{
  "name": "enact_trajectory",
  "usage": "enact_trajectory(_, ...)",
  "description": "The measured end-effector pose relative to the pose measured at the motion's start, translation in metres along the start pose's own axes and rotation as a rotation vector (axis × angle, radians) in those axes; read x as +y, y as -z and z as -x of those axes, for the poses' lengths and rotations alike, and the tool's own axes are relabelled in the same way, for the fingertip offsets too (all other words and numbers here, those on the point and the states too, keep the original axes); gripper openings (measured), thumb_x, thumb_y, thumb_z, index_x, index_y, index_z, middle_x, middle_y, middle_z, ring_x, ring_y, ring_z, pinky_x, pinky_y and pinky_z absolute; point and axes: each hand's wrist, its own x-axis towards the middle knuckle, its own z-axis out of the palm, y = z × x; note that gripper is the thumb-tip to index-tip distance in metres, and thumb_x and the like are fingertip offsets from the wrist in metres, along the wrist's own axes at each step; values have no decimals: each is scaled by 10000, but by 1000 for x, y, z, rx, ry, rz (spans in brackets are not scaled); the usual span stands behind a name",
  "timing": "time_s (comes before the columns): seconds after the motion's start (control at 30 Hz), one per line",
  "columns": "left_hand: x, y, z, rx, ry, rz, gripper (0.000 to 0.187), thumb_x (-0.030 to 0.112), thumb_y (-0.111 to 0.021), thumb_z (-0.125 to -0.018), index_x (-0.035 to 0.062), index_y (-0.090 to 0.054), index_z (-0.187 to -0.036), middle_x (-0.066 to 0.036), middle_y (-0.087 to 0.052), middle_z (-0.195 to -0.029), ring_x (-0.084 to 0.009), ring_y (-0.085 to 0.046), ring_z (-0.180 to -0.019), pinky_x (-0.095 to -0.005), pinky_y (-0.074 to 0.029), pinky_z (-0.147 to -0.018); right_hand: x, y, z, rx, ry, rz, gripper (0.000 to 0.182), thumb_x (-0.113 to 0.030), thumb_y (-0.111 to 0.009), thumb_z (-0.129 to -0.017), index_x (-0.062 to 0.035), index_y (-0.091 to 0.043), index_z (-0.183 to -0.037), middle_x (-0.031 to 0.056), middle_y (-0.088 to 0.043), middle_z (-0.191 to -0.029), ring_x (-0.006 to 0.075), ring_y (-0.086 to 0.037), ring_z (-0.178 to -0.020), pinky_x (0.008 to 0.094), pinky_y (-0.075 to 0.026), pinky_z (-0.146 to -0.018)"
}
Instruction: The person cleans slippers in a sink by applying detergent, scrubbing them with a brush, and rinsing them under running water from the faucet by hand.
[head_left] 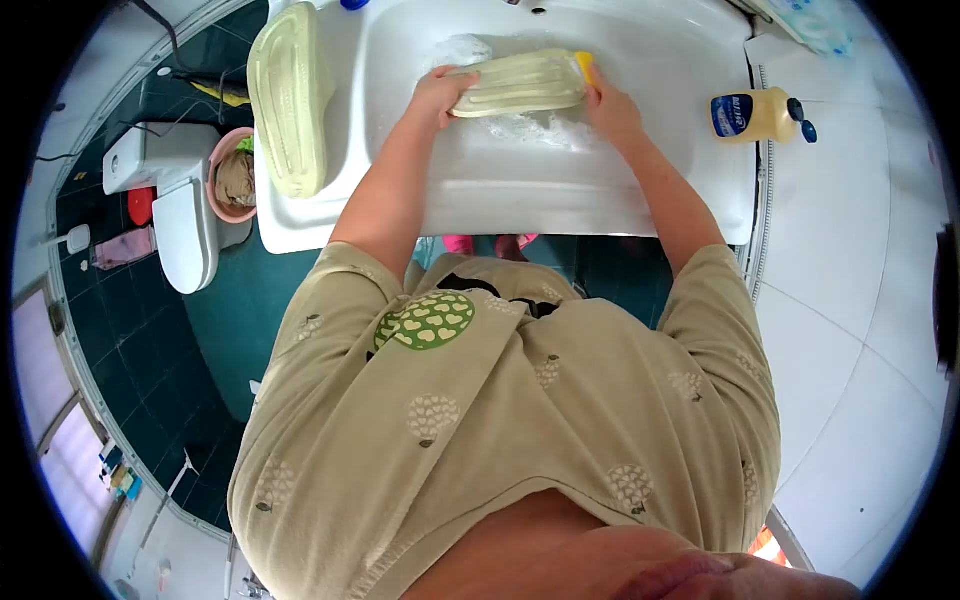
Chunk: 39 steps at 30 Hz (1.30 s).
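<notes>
Over the white sink basin (590,205), a long, pale yellow-green plastic piece (525,85) with lengthwise ridges lies between my hands. My left hand (438,97) is closed on its left end, the thumb over the top. At the opposite end, my right hand (612,108) is closed on a small yellow sponge (584,66) pressed against the piece's edge. White suds (540,132) lie in the basin below and behind the piece. A larger pale yellow-green plastic piece (290,100) of similar look rests along the sink's left ledge.
A yellow bottle (768,115) with a dark blue cap lies on the right ledge. Left of the sink stand a white toilet (187,235) and a pink basin (215,190) holding cloth. A clear bag (815,25) sits at the upper right.
</notes>
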Motion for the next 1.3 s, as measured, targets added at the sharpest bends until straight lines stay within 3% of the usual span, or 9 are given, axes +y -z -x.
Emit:
enact_trajectory(0.17,0,-7,11,-15,-95,-138,445,143,-712,-780,44,-483,-1150,-99,-617,-982,-222,-613,-912,-350,-518,-784,-9,-13,7,22,-83,-23,528,-328,-459,-907,-180,-337,-1400,171,-643,-769,364,-618,-703,460,-480,-666)
enact_trajectory(0.23,14,-17,30,-90,-188,-975,498,157,-712,-771,22,-476,-1189,-111,-603,-1037,-225,-599,-959,-320,-497,-825,-10,-13,6,-13,-108,-17,530,-341,-446,-921,-215,-298,-1414,184,-642,-915,374,-611,-819,449,-474,-741)
enact_trajectory(0.33,4,-22,26,-426,29,-456,585,174,-713,-760,-4,-448,-1250,-131,-576,-1112,-221,-589,-992,-314,-496,-837,21,-32,-4,63,74,-220,576,-321,-456,-900,-190,-269,-1428,194,-644,-907,357,-619,-829,467,-475,-732)
enact_trajectory(0.57,45,-5,79,-378,54,-255,563,100,-629,-795,-17,-411,-1301,-139,-554,-1164,-222,-580,-1023,-333,-475,-887,17,-2,-1,-80,-286,169,462,-310,-462,-918,-183,-401,-1359,192,-612,-1072,342,-603,-928,417,-462,-788)
enact_trajectory(0.77,33,11,82,-250,74,-426,519,84,-620,-789,-23,-451,-1268,-130,-557,-1159,-214,-581,-1019,-331,-479,-874,-54,-44,0,-241,-187,-790,451,-315,-479,-914,-152,-445,-1333,169,-625,-936,311,-598,-751,374,-473,-719)
enact_trajectory(0.93,34,19,71,-327,107,-305,520,75,-617,-793,-28,-450,-1274,-128,-558,-1167,-206,-590,-998,-313,-490,-855,-113,8,60,-331,326,-565,437,-255,-462,-946,-217,-405,-1378,154,-609,-859,168,-559,-753,310,-459,-739)
enact_trajectory(1.0,29,21,68,-308,109,-317,528,70,-619,-792,-28,-446,-1281,-129,-562,-1163,-204,-597,-982,-308,-495,-846,-76,-21,32,-272,382,-540,447,-262,-474,-935,-218,-405,-1374,176,-620,-837,236,-597,-719,334,-475,-712)
enact_trajectory(1.07,27,20,66,-297,93,-276,551,49,-620,-790,-27,-428,-1301,-129,-572,-1149,-204,-609,-957,-306,-503,-836,-48,-24,1,-179,63,-162,460,-266,-492,-918,-228,-407,-1368,185,-630,-798,314,-614,-680,382,-492,-662)
enact_trajectory(1.3,24,23,49,-351,170,-275,603,25,-624,-785,-23,-389,-1338,-138,-550,-1191,-205,-591,-1011,-315,-495,-854,-89,-21,28,-189,287,-206,455,-293,-486,-913,-233,-417,-1359,168,-633,-754,335,-608,-627,419,-481,-597)
